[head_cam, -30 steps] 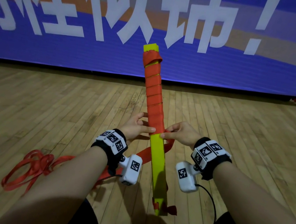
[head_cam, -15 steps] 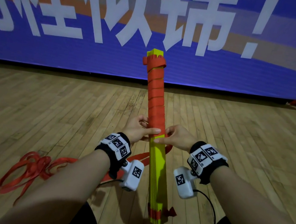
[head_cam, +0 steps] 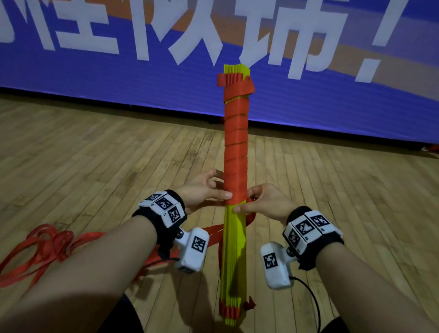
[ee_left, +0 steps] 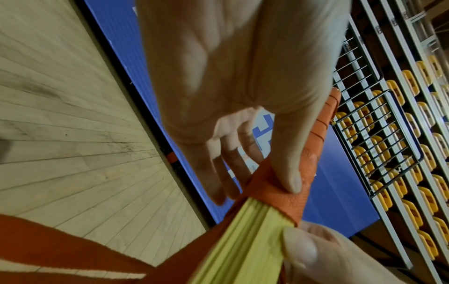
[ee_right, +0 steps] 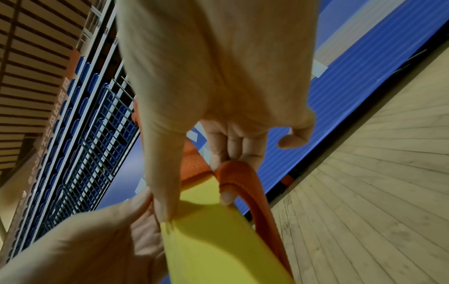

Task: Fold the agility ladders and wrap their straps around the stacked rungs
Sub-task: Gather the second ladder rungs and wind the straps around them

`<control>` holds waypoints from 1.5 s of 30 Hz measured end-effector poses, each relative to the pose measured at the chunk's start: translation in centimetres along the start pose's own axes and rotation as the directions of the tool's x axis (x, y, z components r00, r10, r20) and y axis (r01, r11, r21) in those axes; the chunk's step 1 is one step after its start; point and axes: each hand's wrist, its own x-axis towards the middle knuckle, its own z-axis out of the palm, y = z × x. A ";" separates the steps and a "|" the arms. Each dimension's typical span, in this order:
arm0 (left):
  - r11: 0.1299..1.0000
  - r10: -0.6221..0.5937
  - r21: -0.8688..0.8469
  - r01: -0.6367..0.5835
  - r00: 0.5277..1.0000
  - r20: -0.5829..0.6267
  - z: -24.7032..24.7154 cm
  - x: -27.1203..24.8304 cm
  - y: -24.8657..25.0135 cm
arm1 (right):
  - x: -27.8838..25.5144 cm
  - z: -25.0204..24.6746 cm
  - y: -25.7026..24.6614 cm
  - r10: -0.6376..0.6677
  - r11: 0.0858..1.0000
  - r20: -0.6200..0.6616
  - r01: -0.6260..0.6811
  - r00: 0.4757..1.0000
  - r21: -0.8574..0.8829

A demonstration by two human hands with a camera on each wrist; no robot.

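Note:
I hold a stack of yellow rungs point(head_cam: 232, 257) tilted up and away over the floor. Its far half is wound with red-orange strap point(head_cam: 236, 154). My left hand point(head_cam: 221, 186) grips the stack at the lowest turn, its thumb point(ee_left: 289, 176) pressing on the wound strap point(ee_left: 291, 201). My right hand point(head_cam: 246, 200) faces it on the other side, thumb on the yellow rungs point(ee_right: 218, 240), fingers pinching a strap loop point(ee_right: 243, 173). The free strap point(head_cam: 214, 229) passes under the stack to a loose pile point(head_cam: 35, 252) on the floor at my left.
Wooden gym floor point(head_cam: 362, 218) spreads all around. A blue banner wall point(head_cam: 83, 73) with large white characters closes the far side. Both wrist views show railings and rows of stand seats point(ee_left: 401, 134) above it. My legs are at the bottom edge.
The stack has turned about its long axis, so the rung edges now face me instead of a flat face. Both hands stay at the lowest turn, and the floor pile shifted slightly.

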 end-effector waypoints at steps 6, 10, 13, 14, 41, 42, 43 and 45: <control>0.998 -0.013 -0.065 0.016 0.999 0.042 0.4 -0.2 0.3 | 0.3 -0.2 0.2 0.022 0.999 -0.006 -0.022 1.000 0.026; 1.000 0.000 -0.016 0.000 1.000 0.002 0.4 -0.1 0.0 | 0.5 -0.2 0.6 0.048 0.999 -0.002 -0.048 0.999 -0.021; 1.000 0.009 0.018 -0.009 0.999 -0.039 0.4 0.0 -0.3 | 0.4 -0.3 0.8 0.070 0.995 0.005 -0.070 0.998 -0.069; 1.000 0.010 0.014 -0.009 0.998 -0.056 0.4 0.2 -0.5 | 0.3 -0.4 0.8 0.071 0.995 0.010 -0.070 0.997 -0.075; 0.997 -0.024 0.066 0.027 0.999 -0.043 0.5 0.5 -0.7 | 0.0 -0.3 1.1 -0.020 0.997 -0.060 0.016 0.998 -0.075; 0.998 -0.016 0.056 0.019 0.998 -0.056 0.5 0.4 -0.6 | 0.0 -0.3 1.1 -0.027 0.998 -0.063 0.023 0.998 -0.064; 0.999 -0.010 0.045 0.013 0.997 -0.075 0.6 0.3 -0.6 | -0.1 -0.4 1.0 -0.028 0.998 -0.066 0.025 0.997 -0.054; 1.000 0.005 0.020 -0.003 0.993 -0.118 0.9 0.2 -0.7 | 0.0 -0.6 1.1 -0.025 1.000 -0.074 0.024 0.997 -0.014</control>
